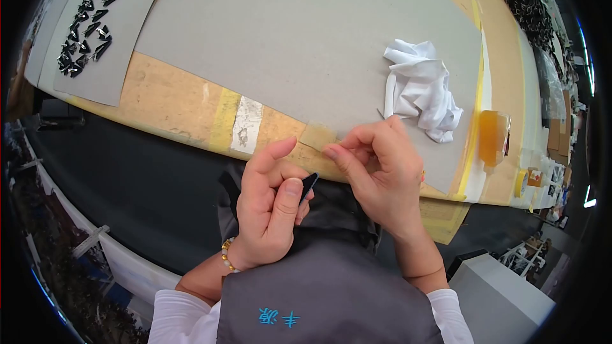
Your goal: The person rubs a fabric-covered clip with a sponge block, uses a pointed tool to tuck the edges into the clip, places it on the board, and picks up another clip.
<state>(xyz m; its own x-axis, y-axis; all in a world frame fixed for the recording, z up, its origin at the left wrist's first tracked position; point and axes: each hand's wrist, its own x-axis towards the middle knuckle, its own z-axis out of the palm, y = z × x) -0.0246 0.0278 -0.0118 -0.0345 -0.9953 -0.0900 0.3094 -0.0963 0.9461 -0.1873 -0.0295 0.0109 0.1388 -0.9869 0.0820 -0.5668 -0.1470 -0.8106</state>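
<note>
My left hand [271, 207] is closed, its thumb pressing a small dark piece with a pointed end [309, 186] against the fingers. The piece looks like black fabric or leather; most of it is hidden by the thumb. To its right, my right hand [386, 175] has thumb and forefinger pinched together, slightly apart from the dark piece. Whatever is between those fingertips is too small to make out. A thin dark tip shows just above the right knuckles, by a crumpled white cloth [424, 89]. Both hands are over the table's near edge, in front of my grey apron [325, 280].
A grey board [287, 44] covers much of the wooden table [166, 92]. Several small black pieces with metal parts [83, 44] lie at far left. On the right stand a bottle of amber liquid [492, 137] and a yellow tape roll [521, 183]. Dark strands [529, 6] are heaped behind.
</note>
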